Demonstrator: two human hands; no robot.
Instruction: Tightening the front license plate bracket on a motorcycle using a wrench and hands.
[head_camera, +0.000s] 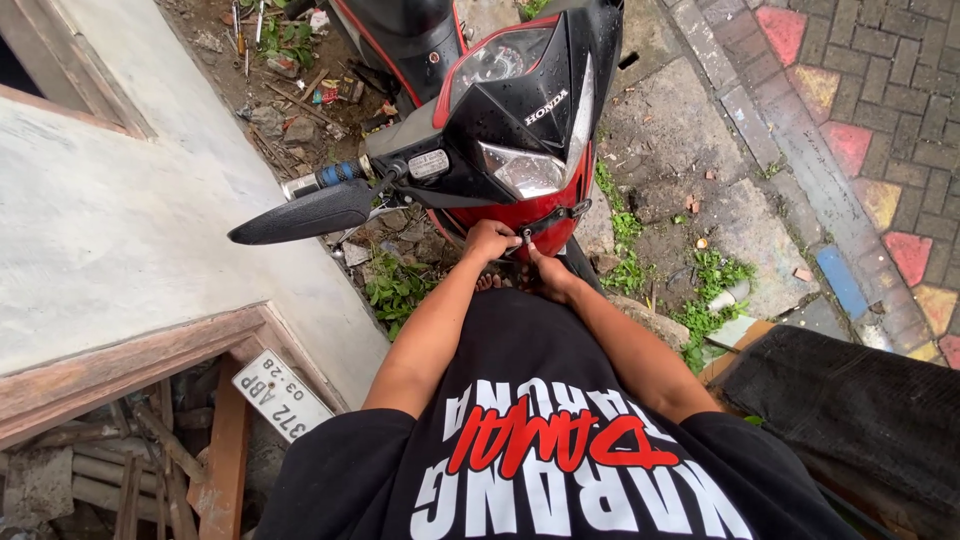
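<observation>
There was one motorcycle with one mirror and one blue handlebar end showing. Two hands worked at its red front panel. One white number plate lay below the wall.

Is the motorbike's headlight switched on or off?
Off: the headlight lens shows no glow, only grey daylight reflections and water droplets.

Small dark part pinched between the hands is too small to tell, maybe a screw. Right hand fingertips partly hidden under the red front panel. Motorcycle rear cut off by top edge. Front wheel hidden behind arms & shirt.
</observation>
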